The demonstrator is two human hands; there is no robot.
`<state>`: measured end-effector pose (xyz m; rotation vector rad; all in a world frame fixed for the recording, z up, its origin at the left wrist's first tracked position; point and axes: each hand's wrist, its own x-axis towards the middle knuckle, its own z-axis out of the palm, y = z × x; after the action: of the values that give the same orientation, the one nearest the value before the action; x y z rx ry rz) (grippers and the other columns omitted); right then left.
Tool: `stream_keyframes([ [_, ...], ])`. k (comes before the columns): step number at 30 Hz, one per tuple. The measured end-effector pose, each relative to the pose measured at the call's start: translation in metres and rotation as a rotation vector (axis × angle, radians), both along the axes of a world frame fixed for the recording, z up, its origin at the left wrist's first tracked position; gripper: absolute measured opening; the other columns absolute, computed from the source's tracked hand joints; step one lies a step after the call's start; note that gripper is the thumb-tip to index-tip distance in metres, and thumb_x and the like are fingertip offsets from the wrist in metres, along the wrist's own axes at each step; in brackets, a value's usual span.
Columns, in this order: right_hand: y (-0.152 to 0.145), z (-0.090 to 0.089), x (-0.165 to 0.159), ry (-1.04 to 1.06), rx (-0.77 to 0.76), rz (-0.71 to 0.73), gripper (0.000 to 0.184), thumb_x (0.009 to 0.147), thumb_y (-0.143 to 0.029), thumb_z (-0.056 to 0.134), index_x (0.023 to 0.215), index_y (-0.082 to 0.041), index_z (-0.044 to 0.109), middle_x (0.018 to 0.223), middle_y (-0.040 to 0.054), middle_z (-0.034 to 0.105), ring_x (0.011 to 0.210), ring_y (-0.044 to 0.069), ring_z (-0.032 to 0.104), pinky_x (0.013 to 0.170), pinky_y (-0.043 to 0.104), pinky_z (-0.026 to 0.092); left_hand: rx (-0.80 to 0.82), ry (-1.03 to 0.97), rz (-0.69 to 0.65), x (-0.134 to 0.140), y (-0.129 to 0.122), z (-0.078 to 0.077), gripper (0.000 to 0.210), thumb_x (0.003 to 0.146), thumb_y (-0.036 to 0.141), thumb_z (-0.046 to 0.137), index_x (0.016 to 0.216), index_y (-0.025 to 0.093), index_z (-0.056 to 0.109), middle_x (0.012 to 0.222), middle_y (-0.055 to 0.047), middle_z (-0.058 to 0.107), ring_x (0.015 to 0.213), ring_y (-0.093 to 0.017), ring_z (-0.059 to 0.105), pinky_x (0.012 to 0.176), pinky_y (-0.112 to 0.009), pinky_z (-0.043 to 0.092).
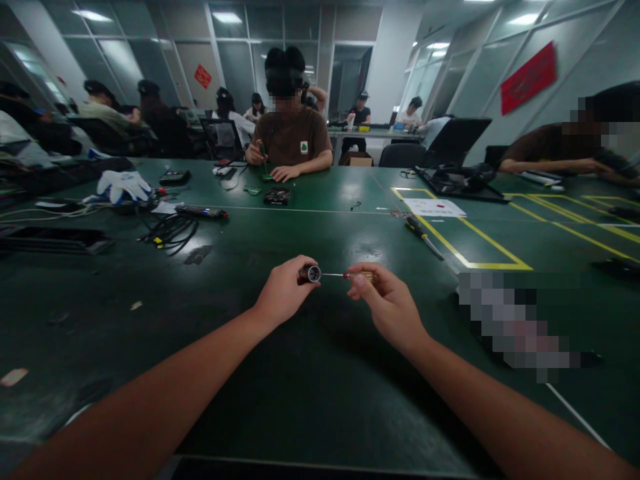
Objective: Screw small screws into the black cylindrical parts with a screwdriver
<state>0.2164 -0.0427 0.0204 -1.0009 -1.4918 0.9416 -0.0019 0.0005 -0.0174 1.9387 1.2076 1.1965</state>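
Observation:
In the middle of the head view my left hand (287, 291) is closed around a dark cylindrical part (313, 274). Its round, silvery open end shows past my fingers, while the rest is hidden in my grip. My right hand (390, 303) pinches the handle of a screwdriver (334, 275) with a thin metal shaft and a red collar. The shaft points left and its tip meets the rim of the part, or lies just behind it; I cannot tell which. Both hands are above the green table (300, 387).
Farther right lie a yellow-and-black screwdriver (424, 237), a white sheet (434, 207) and a pixelated object (515, 327). To the left are coiled black cables (173, 230), a dark pen-shaped tool (201, 212) and white gloves (123, 187). A co-worker (290, 140) sits opposite, behind a black device (277, 195).

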Motion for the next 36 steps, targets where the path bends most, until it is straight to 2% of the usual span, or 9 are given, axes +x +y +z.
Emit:
stream_keyframes([
  [4, 0.001, 0.001, 0.000, -0.050, 0.024, -0.089, 0.031, 0.097, -0.053, 0.063, 0.100, -0.025, 0.076, 0.074, 0.0017, 0.069, 0.066, 0.018, 0.062, 0.064, 0.034, 0.051, 0.048, 0.020, -0.026, 0.001, -0.002, 0.000, 0.034, 0.082, 0.008, 0.076, 0.112, 0.023, 0.073, 0.114, -0.005, 0.074, 0.099, -0.021, 0.073, 0.089, -0.037, 0.061],
  [7, 0.004, -0.001, 0.001, 0.002, -0.006, -0.152, 0.027, 0.091, -0.048, 0.072, 0.105, -0.024, 0.072, 0.080, 0.0016, 0.073, 0.070, 0.018, 0.066, 0.067, 0.034, 0.054, 0.073, 0.059, -0.034, 0.002, -0.004, 0.005, 0.034, 0.082, 0.007, 0.077, 0.112, 0.024, 0.074, 0.116, -0.005, 0.074, 0.104, -0.021, 0.072, 0.094, -0.038, 0.060],
  [10, 0.006, -0.003, 0.001, 0.059, -0.042, -0.165, 0.028, 0.088, -0.047, 0.076, 0.101, -0.023, 0.072, 0.083, 0.0026, 0.075, 0.077, 0.019, 0.070, 0.075, 0.037, 0.057, 0.075, 0.071, -0.020, 0.004, -0.005, 0.007, 0.036, 0.081, 0.006, 0.079, 0.113, 0.024, 0.074, 0.115, -0.004, 0.074, 0.105, -0.021, 0.071, 0.097, -0.038, 0.059],
  [17, 0.007, -0.010, -0.002, 0.177, -0.126, -0.077, 0.030, 0.085, -0.049, 0.079, 0.099, -0.023, 0.077, 0.089, 0.0043, 0.076, 0.083, 0.021, 0.071, 0.085, 0.041, 0.057, 0.039, 0.055, 0.014, 0.003, -0.005, 0.006, 0.033, 0.079, 0.006, 0.080, 0.107, 0.022, 0.072, 0.108, -0.004, 0.072, 0.094, -0.020, 0.072, 0.086, -0.035, 0.060],
  [20, 0.011, -0.009, 0.001, 0.380, -0.297, 0.009, 0.028, 0.083, -0.048, 0.082, 0.094, -0.023, 0.076, 0.086, 0.0036, 0.074, 0.081, 0.020, 0.070, 0.087, 0.043, 0.058, 0.050, 0.031, 0.028, 0.001, -0.004, 0.007, 0.031, 0.079, 0.007, 0.080, 0.106, 0.021, 0.071, 0.106, -0.004, 0.071, 0.093, -0.019, 0.071, 0.084, -0.035, 0.060],
  [22, 0.015, -0.007, 0.005, 0.483, -0.431, 0.117, 0.030, 0.083, -0.051, 0.080, 0.087, -0.021, 0.075, 0.076, 0.0025, 0.069, 0.073, 0.019, 0.067, 0.084, 0.044, 0.060, 0.051, 0.003, 0.031, 0.001, -0.004, 0.007, 0.032, 0.079, 0.007, 0.081, 0.106, 0.022, 0.071, 0.107, -0.004, 0.071, 0.093, -0.019, 0.072, 0.085, -0.035, 0.060],
  [25, 0.018, -0.005, 0.008, 0.521, -0.364, 0.062, 0.024, 0.084, -0.046, 0.081, 0.089, -0.023, 0.074, 0.080, 0.0016, 0.068, 0.075, 0.018, 0.066, 0.085, 0.041, 0.059, 0.029, -0.008, 0.015, 0.002, -0.005, 0.007, 0.033, 0.080, 0.007, 0.080, 0.107, 0.021, 0.070, 0.108, -0.004, 0.071, 0.094, -0.019, 0.072, 0.086, -0.036, 0.061],
  [30, 0.014, -0.009, 0.005, 0.337, -0.174, -0.054, 0.027, 0.085, -0.048, 0.080, 0.095, -0.024, 0.075, 0.090, 0.0026, 0.072, 0.083, 0.019, 0.068, 0.086, 0.041, 0.058, 0.026, -0.004, 0.010, 0.003, -0.007, 0.009, 0.034, 0.080, 0.008, 0.080, 0.109, 0.021, 0.070, 0.108, -0.005, 0.071, 0.094, -0.019, 0.073, 0.085, -0.036, 0.062],
  [36, 0.011, -0.010, 0.004, 0.180, -0.104, -0.051, 0.030, 0.087, -0.052, 0.077, 0.099, -0.024, 0.075, 0.087, 0.0028, 0.074, 0.082, 0.020, 0.071, 0.085, 0.040, 0.057, 0.030, -0.010, 0.002, 0.003, -0.005, 0.007, 0.035, 0.079, 0.008, 0.081, 0.110, 0.022, 0.071, 0.110, -0.005, 0.071, 0.095, -0.019, 0.073, 0.086, -0.035, 0.062],
])
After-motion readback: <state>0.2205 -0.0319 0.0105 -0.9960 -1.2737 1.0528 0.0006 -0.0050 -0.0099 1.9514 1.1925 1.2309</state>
